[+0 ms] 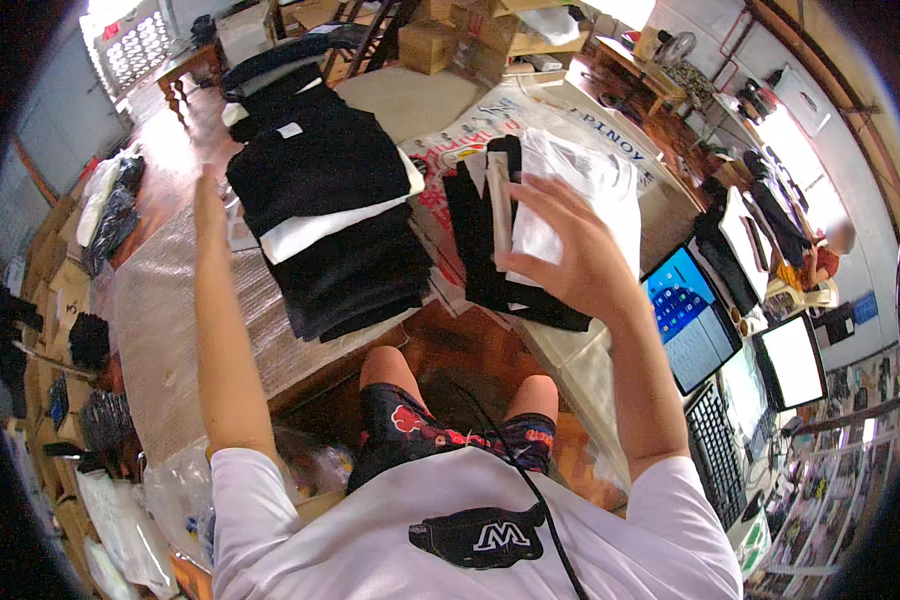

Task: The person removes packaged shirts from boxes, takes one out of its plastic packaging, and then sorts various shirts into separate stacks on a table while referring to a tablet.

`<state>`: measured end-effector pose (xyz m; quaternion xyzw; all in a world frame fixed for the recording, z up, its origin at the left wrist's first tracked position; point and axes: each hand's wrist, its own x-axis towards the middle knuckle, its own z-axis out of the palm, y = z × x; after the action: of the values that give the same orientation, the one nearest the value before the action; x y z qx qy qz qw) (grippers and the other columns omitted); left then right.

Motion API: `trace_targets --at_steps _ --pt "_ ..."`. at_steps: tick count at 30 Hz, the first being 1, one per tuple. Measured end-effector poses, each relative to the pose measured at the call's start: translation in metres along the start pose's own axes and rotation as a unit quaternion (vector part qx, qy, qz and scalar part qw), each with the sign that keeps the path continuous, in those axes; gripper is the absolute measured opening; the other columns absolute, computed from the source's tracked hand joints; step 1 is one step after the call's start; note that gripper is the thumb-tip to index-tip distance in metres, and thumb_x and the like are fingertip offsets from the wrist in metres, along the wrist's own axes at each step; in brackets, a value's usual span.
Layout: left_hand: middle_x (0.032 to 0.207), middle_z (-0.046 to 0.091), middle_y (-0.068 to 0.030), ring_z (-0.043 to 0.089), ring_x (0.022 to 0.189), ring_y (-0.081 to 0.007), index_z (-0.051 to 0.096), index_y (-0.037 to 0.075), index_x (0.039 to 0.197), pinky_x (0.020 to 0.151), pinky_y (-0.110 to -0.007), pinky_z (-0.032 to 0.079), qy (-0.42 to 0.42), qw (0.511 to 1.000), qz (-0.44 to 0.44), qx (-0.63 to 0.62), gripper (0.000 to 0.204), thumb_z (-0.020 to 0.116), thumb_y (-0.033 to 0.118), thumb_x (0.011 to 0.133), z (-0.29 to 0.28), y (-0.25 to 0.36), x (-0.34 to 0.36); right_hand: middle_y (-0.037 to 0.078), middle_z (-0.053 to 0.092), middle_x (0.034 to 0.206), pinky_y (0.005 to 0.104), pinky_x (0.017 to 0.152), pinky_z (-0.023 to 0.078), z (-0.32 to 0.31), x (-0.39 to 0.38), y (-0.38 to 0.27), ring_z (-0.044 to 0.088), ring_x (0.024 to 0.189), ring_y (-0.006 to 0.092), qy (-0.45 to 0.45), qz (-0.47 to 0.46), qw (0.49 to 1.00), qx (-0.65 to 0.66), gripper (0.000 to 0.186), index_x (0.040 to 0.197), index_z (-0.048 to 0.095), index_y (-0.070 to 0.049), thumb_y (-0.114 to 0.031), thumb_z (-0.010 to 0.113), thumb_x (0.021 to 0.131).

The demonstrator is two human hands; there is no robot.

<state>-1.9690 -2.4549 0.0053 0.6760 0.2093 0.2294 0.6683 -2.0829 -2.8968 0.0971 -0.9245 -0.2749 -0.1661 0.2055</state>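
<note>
In front of me on the left is a tall stack of folded black garments [305, 165] with white folded pieces [330, 228] between them. My left hand [210, 205] is held edge-on just left of this stack, fingers stretched out and nothing in them. To the right lies a second pile, with white folded garments [605, 195] on top of black ones [470, 225] and a narrow beige strip [500, 205] at its left side. Over this pile is my right hand [568, 245], fingers and thumb spread. Whether its fingertips touch the cloth I cannot tell.
Bubble wrap [175, 300] covers the table's left part. A laptop [690, 310], a second screen [792, 362] and a keyboard [717, 455] stand at the right. Cardboard boxes [430, 48] are at the back. A person [820, 262] sits at the far right.
</note>
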Motion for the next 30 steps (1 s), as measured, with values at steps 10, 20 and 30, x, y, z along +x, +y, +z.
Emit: trace_targets --at_steps 10,20,30 --pt "0.106 0.062 -0.016 0.064 0.072 -0.019 0.043 0.002 0.13 0.066 -0.03 0.054 -0.515 0.843 0.134 0.082 0.058 0.044 0.048 0.094 0.138 0.107 -0.181 0.007 0.026 0.152 0.0602 0.11 0.016 -0.001 -0.061 0.05 0.018 0.141 0.0361 -0.068 0.124 0.99 0.009 0.06 0.14 0.04 -0.029 -0.019 0.063 0.085" --pt "0.103 0.062 -0.0112 0.061 0.09 -0.0183 0.056 0.006 0.12 0.079 -0.031 0.05 -0.462 0.859 0.221 0.014 0.052 0.062 0.008 0.069 0.205 0.105 -0.195 0.012 0.036 0.147 0.0409 0.11 0.029 -0.002 -0.058 0.009 0.03 0.137 0.0324 0.064 0.086 0.989 0.107 0.069 0.136 0.045 -0.013 -0.011 0.074 0.074" --pt "0.111 0.06 -0.0126 0.058 0.105 -0.0244 0.055 0.011 0.126 0.091 -0.035 0.046 -0.161 0.886 0.23 0.369 0.051 0.064 0.017 0.075 0.004 0.053 -0.015 0.006 0.027 0.151 0.0596 0.109 0.019 0.043 -0.064 0.045 0.021 0.139 0.0363 0.006 0.088 0.986 -0.14 0.09 0.142 0.036 -0.028 -0.038 0.079 0.063"
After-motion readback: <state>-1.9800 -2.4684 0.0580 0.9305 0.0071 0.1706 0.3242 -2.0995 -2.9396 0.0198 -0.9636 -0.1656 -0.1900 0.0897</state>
